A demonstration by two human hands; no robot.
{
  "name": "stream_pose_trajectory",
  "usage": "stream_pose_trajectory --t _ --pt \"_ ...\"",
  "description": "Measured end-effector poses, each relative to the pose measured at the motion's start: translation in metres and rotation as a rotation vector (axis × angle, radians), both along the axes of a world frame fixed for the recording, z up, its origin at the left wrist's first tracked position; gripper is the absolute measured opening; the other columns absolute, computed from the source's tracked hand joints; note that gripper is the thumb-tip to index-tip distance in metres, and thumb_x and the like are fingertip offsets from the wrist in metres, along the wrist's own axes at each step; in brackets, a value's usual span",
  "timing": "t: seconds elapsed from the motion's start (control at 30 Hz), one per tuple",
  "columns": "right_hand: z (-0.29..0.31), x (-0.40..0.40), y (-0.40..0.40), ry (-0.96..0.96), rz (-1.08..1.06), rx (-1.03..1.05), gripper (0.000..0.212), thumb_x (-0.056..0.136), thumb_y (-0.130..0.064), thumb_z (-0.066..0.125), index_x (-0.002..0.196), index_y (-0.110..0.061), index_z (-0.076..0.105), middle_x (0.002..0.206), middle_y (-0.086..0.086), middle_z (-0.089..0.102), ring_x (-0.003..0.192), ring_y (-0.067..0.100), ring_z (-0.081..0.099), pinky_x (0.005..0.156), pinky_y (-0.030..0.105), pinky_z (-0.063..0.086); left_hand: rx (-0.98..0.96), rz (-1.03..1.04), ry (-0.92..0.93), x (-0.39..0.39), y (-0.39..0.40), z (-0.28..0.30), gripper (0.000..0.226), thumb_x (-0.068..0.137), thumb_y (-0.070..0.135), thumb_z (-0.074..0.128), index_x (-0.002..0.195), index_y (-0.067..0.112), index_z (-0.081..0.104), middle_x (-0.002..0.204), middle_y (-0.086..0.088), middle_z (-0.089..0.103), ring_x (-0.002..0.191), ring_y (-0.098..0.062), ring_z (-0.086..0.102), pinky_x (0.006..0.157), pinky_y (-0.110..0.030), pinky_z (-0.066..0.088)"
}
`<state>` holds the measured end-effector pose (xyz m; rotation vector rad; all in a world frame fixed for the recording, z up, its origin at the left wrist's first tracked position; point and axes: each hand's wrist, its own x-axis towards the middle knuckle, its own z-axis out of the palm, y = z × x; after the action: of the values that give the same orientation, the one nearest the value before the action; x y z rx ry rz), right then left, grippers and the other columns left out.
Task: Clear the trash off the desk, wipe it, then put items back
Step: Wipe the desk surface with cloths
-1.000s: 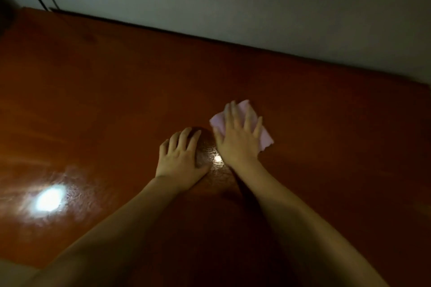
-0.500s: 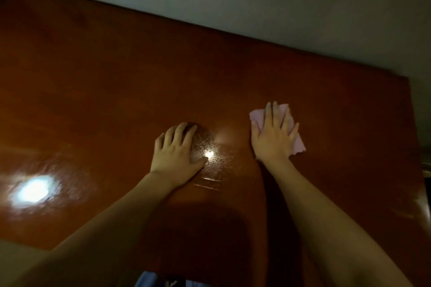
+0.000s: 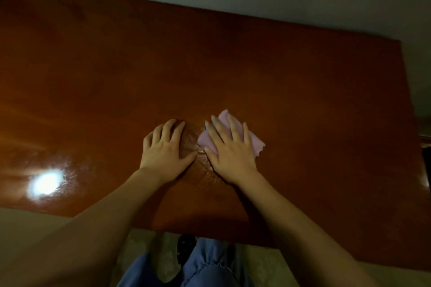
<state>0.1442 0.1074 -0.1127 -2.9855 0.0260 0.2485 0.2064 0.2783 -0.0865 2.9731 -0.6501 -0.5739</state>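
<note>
Pink crumpled cloth (image 3: 255,144) pinned flat under right hand (image 3: 229,150), fingers straight, on glossy reddish-brown wooden desk (image 3: 303,91); left hand (image 3: 165,147) just beside, fingers relaxed, bracing; unwiped span probably rightward.

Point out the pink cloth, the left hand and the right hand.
pink cloth (image 3: 256,144): head view, its right edge.
left hand (image 3: 163,154): head view, back of hand.
right hand (image 3: 233,156): head view, back of hand.
</note>
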Motion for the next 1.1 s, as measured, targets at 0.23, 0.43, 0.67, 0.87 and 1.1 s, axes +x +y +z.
stream_pose_trajectory --t 0.23,0.43,0.67,0.87,1.1 --pt "0.006 -0.024 -0.069 0.050 -0.215 -0.063 0.066 0.093 -0.057 0.004 0.152 -0.028 0.010 0.160 -0.004 0.004 0.146 0.024 -0.002 0.114 0.052 -0.003 -0.003 -0.013 -0.007 -0.012 0.007 0.002 0.092 0.072 0.075 0.014 0.150 0.027 0.007 0.156 0.001 0.008 0.143 -0.024 0.008 0.114 -0.042 0.010" --pt "0.008 0.029 -0.029 0.040 -0.629 0.010 0.063 0.099 -0.051 0.014 0.152 -0.021 0.000 0.160 0.002 -0.006 0.146 0.032 -0.010 0.114 0.059 -0.004 -0.001 -0.036 -0.025 -0.035 0.018 -0.002 0.087 0.076 0.071 0.017 0.151 0.027 0.006 0.157 0.001 0.007 0.143 -0.023 0.007 0.115 -0.040 0.009" --pt "0.007 -0.032 0.055 0.019 -0.216 -0.009 0.064 0.095 -0.051 0.015 0.152 -0.021 0.015 0.160 0.003 0.011 0.146 0.032 0.002 0.111 0.056 -0.001 0.037 -0.112 0.027 -0.049 0.034 0.005 0.083 0.082 0.072 0.024 0.150 0.029 0.004 0.158 0.001 0.005 0.144 -0.024 0.006 0.115 -0.041 0.011" --pt "0.006 -0.107 0.025 0.073 -0.169 -0.081 0.060 0.094 -0.053 0.024 0.145 -0.024 0.033 0.153 0.000 0.031 0.142 0.029 0.022 0.111 0.058 0.014 0.057 -0.177 0.007 -0.050 0.045 0.008 0.094 0.071 0.077 0.008 0.150 0.028 0.003 0.157 0.000 0.007 0.143 -0.023 0.010 0.113 -0.041 0.016" --pt "0.008 -0.049 0.019 0.059 -0.566 -0.002 0.062 0.098 -0.053 0.012 0.152 -0.024 -0.001 0.160 0.000 -0.008 0.145 0.030 -0.013 0.114 0.057 -0.007 0.031 -0.130 -0.028 -0.068 0.056 0.000 0.091 0.071 0.073 0.005 0.150 0.029 0.004 0.156 0.001 0.009 0.142 -0.022 0.009 0.114 -0.040 0.012"
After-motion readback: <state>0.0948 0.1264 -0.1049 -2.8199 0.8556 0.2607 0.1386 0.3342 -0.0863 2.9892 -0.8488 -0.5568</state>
